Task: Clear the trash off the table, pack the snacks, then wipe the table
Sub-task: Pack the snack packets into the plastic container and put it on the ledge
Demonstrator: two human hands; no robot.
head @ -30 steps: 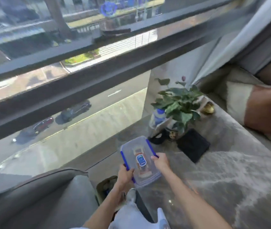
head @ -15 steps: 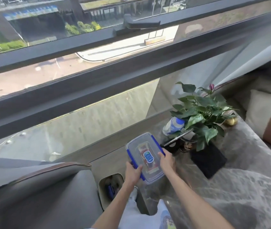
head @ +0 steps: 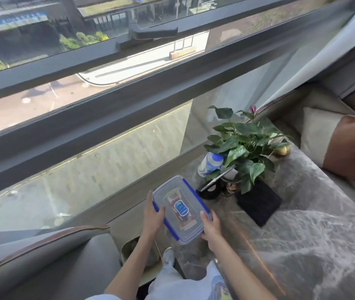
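A clear plastic container (head: pixel 173 191) with blue lid clips sits at the near left corner of the grey marble table (head: pixel 302 234). A red snack packet with a blue label (head: pixel 182 210) shows through its lid. My left hand (head: pixel 151 217) grips the container's left side and my right hand (head: pixel 211 227) grips its near right corner. A small bin (head: pixel 129 250) stands on the floor below my left forearm, mostly hidden.
A potted green plant (head: pixel 243 144) stands at the table's far end, with a white and blue bottle (head: pixel 210 163), a black round object (head: pixel 209 191) and a black square mat (head: pixel 258 202) around it. A grey sofa arm (head: pixel 53 256) lies to the left, cushions (head: pixel 334 144) to the right.
The camera has tilted and swung left, so the scene has shifted right. Both hands stay on the container; the left hand has slid further along its left side.
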